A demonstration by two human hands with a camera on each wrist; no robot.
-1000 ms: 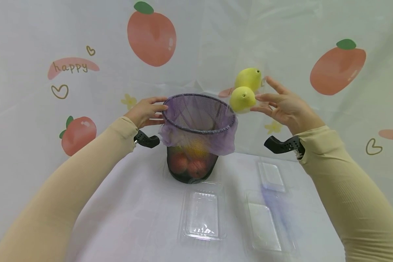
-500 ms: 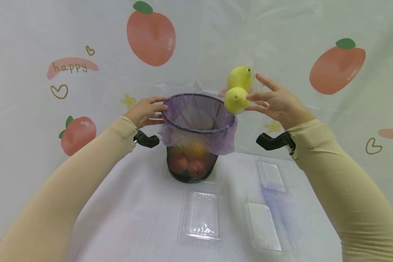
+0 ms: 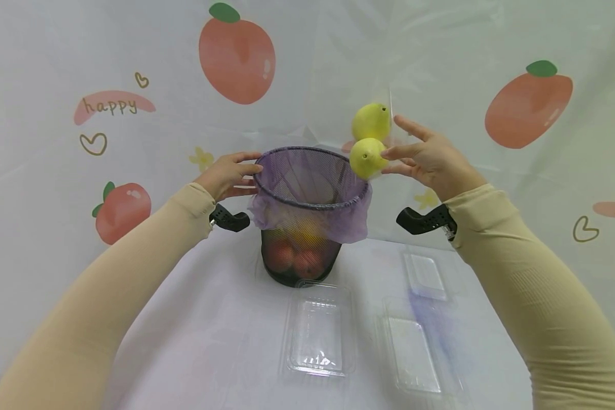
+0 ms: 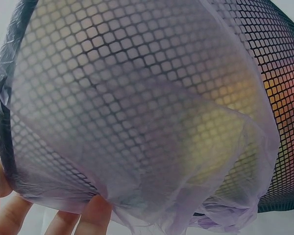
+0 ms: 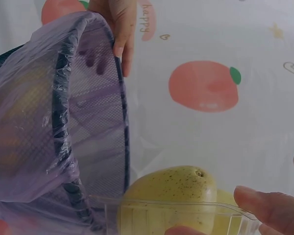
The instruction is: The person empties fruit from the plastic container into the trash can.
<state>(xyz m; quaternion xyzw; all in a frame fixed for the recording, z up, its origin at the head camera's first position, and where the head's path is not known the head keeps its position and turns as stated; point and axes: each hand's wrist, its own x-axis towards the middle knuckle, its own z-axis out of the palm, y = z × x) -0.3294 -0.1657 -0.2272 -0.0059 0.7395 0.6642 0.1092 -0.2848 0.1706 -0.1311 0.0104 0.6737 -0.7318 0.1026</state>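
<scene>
So the right hand point(image 3: 430, 162) is holding a clear plastic clamshell tray point(image 5: 176, 215) with two yellow-green pears point(image 3: 369, 139) in it, tipped up on edge right at the right side of the rim of the mesh basket point(image 3: 307, 228); from the head view the tray is nearly invisible, and the pears look stacked one over the other, the lower one just touching or just over the rim, can't tell which. Fingers are spread along the tray's far side with the thumb underneath, so it's more a pinch on thin plastic than a proper wrap. That tray looks flimsy and slick and would probably flex if squeezed, so gripping at the edges near the corners seems the safer bet; the pears look firm and fairly heavy for it, smooth-skinned, and I'd guess they'd roll out the moment it tilts more. The left hand point(image 3: 228, 173) is curled on the left rim of the basket, fingers over the purple plastic liner point(image 3: 338, 219) that's folded down outside the mesh, which is thin, crinkly stuff that could slip on the wire. Inside the basket you can see red and yellowish fruit point(image 3: 294, 256) through the mesh at the bottom. On the tabletop point(image 3: 195, 341) in front sit three empty clear trays point(image 3: 318, 330), light things that are well below the hands and not really in the way. Peach-print backdrop point(image 3: 236, 51) behind it all.
</scene>
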